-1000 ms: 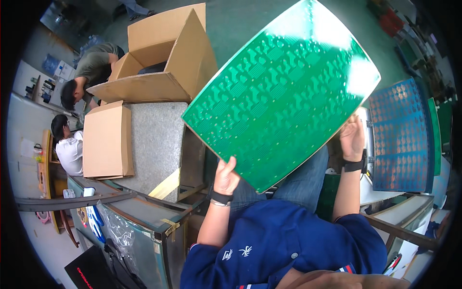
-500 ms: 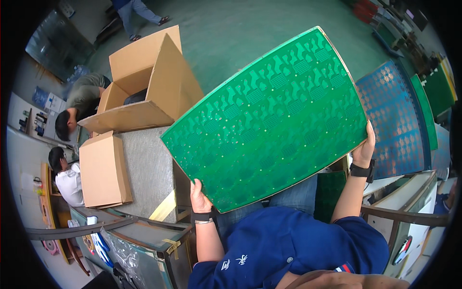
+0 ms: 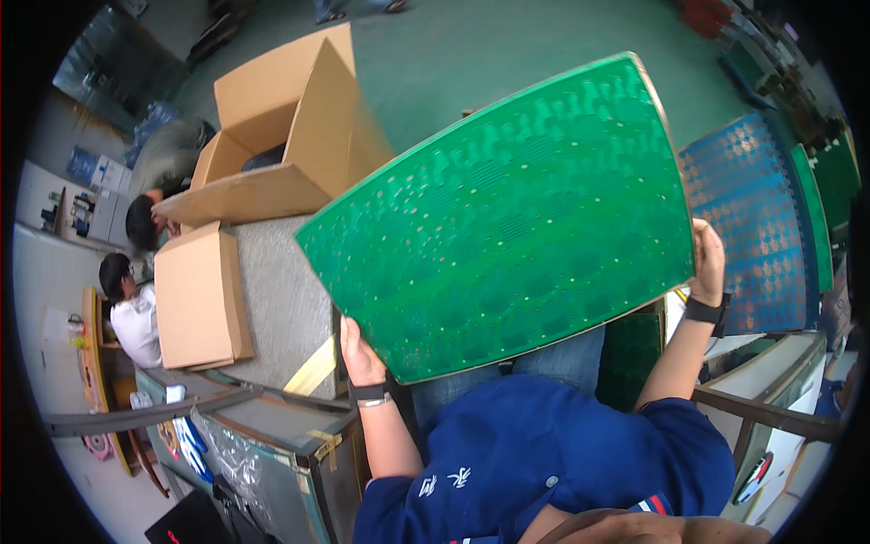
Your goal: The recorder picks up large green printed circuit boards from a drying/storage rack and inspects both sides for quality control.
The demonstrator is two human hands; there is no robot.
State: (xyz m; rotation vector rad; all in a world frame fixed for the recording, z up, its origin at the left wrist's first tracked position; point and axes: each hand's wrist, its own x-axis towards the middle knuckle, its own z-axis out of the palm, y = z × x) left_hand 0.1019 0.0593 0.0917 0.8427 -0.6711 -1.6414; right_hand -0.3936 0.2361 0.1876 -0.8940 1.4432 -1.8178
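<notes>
A large green printed circuit board panel (image 3: 507, 227) with faint rows of patterns and small pale dots fills the middle of the view, tilted with its right end higher. My left hand (image 3: 362, 355) grips its lower left edge, the thumb on the front face. At the right edge, my right hand (image 3: 709, 263) closes on the panel with the fingers partly behind it. Motion blurs the panel's surface. Both forearms, each with a black wristband, reach up from my blue shirt, and the panel hangs above my lap.
Left of the panel stand an open cardboard box (image 3: 331, 136) and a smaller closed carton (image 3: 201, 299) on a grey surface (image 3: 285, 295). Blue copper-patterned sheets (image 3: 748, 227) stand at the right. Metal frame rails (image 3: 145, 419) flank me. Two people (image 3: 136, 326) are at far left.
The panel has swung slightly, its right end shifting right and its lower edge rising a little, with both hands still on it. The person walking at the top has nearly left the view.
</notes>
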